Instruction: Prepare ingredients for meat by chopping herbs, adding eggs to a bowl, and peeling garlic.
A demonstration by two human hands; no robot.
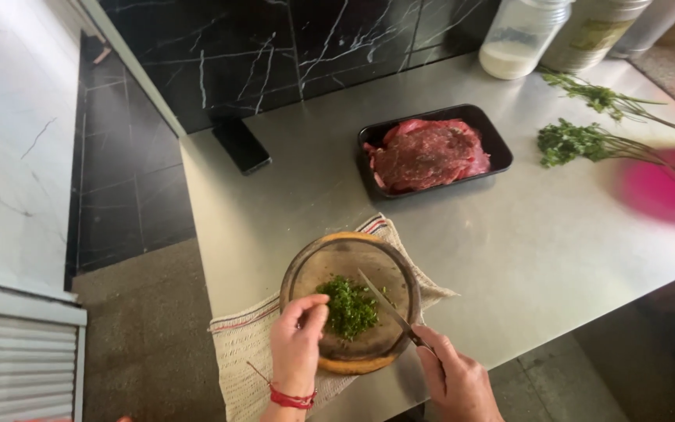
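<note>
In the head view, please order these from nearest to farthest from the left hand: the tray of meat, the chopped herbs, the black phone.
1. Chopped herbs, on the round board right beside the left hand.
2. Tray of meat, farther back, to the right.
3. Black phone, at the back counter edge, slightly farther.

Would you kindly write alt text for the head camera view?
On a steel counter, a left hand steadies chopped green herbs on a round wooden board while the right hand holds a knife over them. Behind sits a black tray of seasoned raw meat.
</note>
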